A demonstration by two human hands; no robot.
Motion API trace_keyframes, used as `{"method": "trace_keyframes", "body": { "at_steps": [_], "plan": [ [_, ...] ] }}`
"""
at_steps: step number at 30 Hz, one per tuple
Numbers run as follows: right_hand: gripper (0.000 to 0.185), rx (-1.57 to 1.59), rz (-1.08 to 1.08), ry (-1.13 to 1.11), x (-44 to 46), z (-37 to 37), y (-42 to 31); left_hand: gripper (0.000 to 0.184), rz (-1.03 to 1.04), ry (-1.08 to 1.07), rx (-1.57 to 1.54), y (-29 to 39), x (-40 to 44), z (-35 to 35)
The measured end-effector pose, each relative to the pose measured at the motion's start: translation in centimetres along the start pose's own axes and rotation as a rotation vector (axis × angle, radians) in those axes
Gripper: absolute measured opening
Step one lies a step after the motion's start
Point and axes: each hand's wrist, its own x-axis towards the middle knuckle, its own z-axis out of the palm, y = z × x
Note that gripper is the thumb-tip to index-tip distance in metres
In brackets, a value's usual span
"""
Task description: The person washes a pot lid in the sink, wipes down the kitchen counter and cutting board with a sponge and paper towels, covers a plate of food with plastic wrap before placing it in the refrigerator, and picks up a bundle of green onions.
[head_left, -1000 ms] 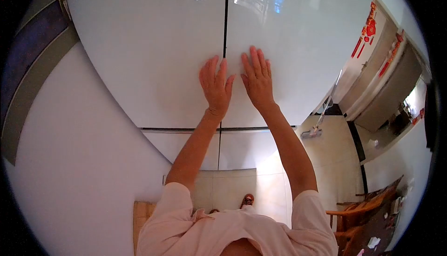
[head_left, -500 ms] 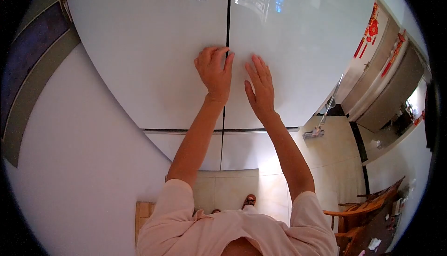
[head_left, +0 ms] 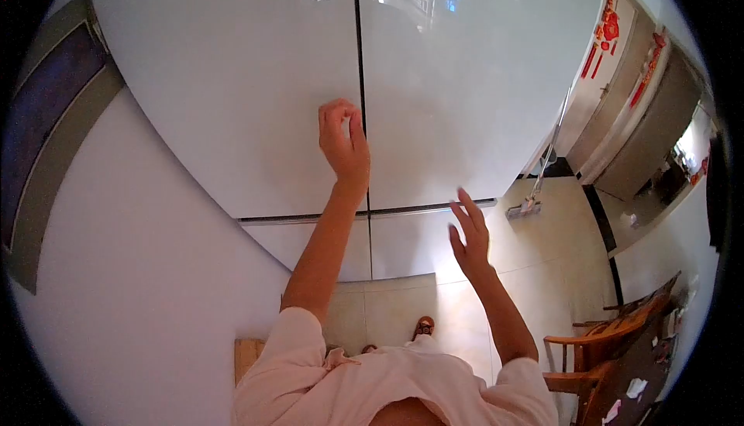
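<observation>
A large glossy white double-door refrigerator fills the upper middle, with a dark vertical seam between its left door (head_left: 232,77) and right door (head_left: 480,77). My left hand (head_left: 343,139) is at the seam, a little above the lower drawers, its fingers curled against the inner edge of the left door. Exactly how the fingertips hold that edge is hidden. My right hand (head_left: 471,232) is lower, in front of the right door's bottom corner. Its fingers are spread, and nothing is in it. Both doors appear closed.
On the tiled floor to the right stands a long-handled mop (head_left: 525,207). A wooden chair (head_left: 612,348) is at the lower right, beside a dark table with papers. Red hangings (head_left: 608,27) decorate the doorway. A white wall (head_left: 132,255) runs along the left.
My right hand has left the right door's surface and come down toward me, to the right. My left hand has shifted slightly down and its fingers are curled more. The view has turned a little.
</observation>
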Motion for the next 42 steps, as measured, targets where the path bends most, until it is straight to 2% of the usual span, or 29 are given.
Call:
{"method": "trace_keyframes", "body": {
  "at_steps": [3,4,7,9,11,12,13,15,16,19,20,23,25,30,33,36,39,42],
  "plan": [
    [0.047,-0.020,0.179,-0.035,-7.0,-2.5,1.7,0.006,-0.200,-0.049,-0.285,0.6,-2.8,-0.7],
    [0.044,-0.024,0.230,-0.023,-8.9,-3.5,2.0,0.009,-0.210,-0.060,-0.321,1.2,-3.3,-1.1],
    [0.038,-0.020,0.431,0.014,-14.5,-5.7,2.8,0.010,-0.513,-0.097,-0.483,3.6,-5.3,-1.9],
    [0.031,-0.041,0.566,0.051,-19.0,-6.5,4.9,0.012,-0.606,-0.293,-0.496,4.8,-8.2,-2.4],
    [0.030,0.062,0.623,0.094,-22.7,-7.0,6.8,0.014,-0.734,-0.490,-0.537,6.5,-12.6,-1.8],
    [0.029,0.090,0.723,0.083,-23.7,-7.1,7.0,0.014,-0.815,-0.574,-0.570,6.5,-15.4,-1.5],
    [0.031,0.010,0.662,0.055,-25.9,-7.1,8.5,0.015,-0.887,-0.648,-0.598,6.9,-18.1,-0.8],
    [0.032,0.101,0.810,0.048,-29.4,-7.6,11.1,0.014,-1.095,-0.719,-0.692,8.1,-23.2,1.9],
    [0.030,0.045,0.827,0.006,-30.3,-8.8,12.2,0.014,-1.197,-0.744,-0.729,9.3,-25.4,3.6],
    [0.027,0.074,1.008,0.003,-33.8,-12.3,17.1,0.014,-1.377,-0.803,-0.794,13.4,-29.7,11.3],
    [0.027,0.142,1.056,0.047,-34.6,-14.4,18.8,0.015,-1.416,-0.827,-0.808,14.2,-31.1,14.5],
    [0.025,-0.032,1.102,0.042,-42.0,-18.9,24.5,0.018,-1.533,-0.858,-0.867,16.7,-35.1,22.7],
    [0.023,-0.041,1.184,0.061,-43.8,-22.9,26.3,0.020,-1.604,-0.833,-0.901,17.9,-36.7,27.9],
    [0.022,-0.002,1.377,0.109,-46.9,-31.1,32.2,0.028,-1.651,-0.831,-0.940,18.9,-39.4,37.9],
    [0.020,-0.003,1.380,0.090,-46.8,-32.5,36.9,0.025,-1.689,-0.820,-0.889,18.3,-40.0,42.0],
    [0.019,0.004,1.382,0.075,-45.5,-31.7,41.7,0.020,-1.450,-0.832,-0.705,15.9,-41.9,46.4],
    [0.017,-0.017,1.370,-0.115,-44.5,-29.2,47.2,0.011,-1.282,-0.802,-0.533,10.8,-44.0,50.7],
    [0.015,0.080,1.281,-0.248,-38.6,-27.9,51.8,0.012,-1.254,-0.775,-0.441,5.2,-45.4,55.8]
  ]
}}
